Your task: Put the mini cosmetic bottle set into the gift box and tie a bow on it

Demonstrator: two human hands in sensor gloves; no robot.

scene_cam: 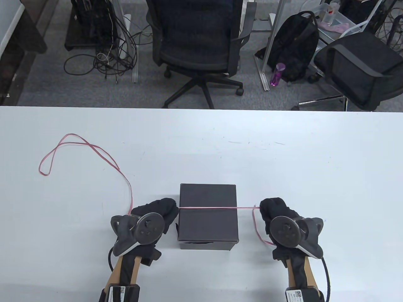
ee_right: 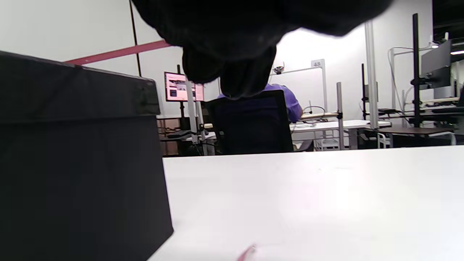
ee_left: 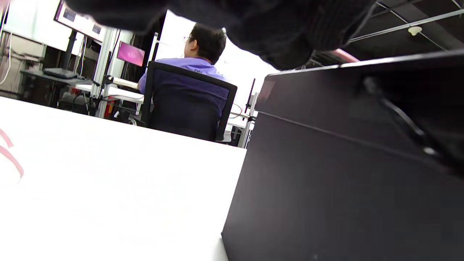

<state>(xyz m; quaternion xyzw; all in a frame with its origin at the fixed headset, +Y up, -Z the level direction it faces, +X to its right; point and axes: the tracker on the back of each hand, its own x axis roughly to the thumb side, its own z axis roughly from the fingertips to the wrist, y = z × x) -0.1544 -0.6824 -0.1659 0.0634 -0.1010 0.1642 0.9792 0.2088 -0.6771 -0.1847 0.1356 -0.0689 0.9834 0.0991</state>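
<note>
Gift box [scene_cam: 207,217]: black, lid on, sits on the white table [scene_cam: 201,141] near its front edge, between the two hands. Bottle set not visible anywhere (judged to be already inside, since the lid is closed; cannot confirm).

Ribbon [scene_cam: 207,208]: thin, pink, runs in one straight taut line across the lid, left to right. No crossing, no knot, no loops on the lid.

Left hand [scene_cam: 148,220]: touching the box's left side, where the ribbon leaves the lid. Grip looks closed on the ribbon, but the fingers are under the glove and tracker, so cannot tell for certain. Long free tail curls away to the far left of the table.

Right hand [scene_cam: 280,220]: just beside the box's right side, not touching it. Ribbon reaches its fingers and a short tail drops back toward the wrist; grip likewise appears pinched on it, not confirmed.

Progress, judged: packing done, ribbon laid over the lid only. Left: wrap under, cross, knot, bow.
</note>
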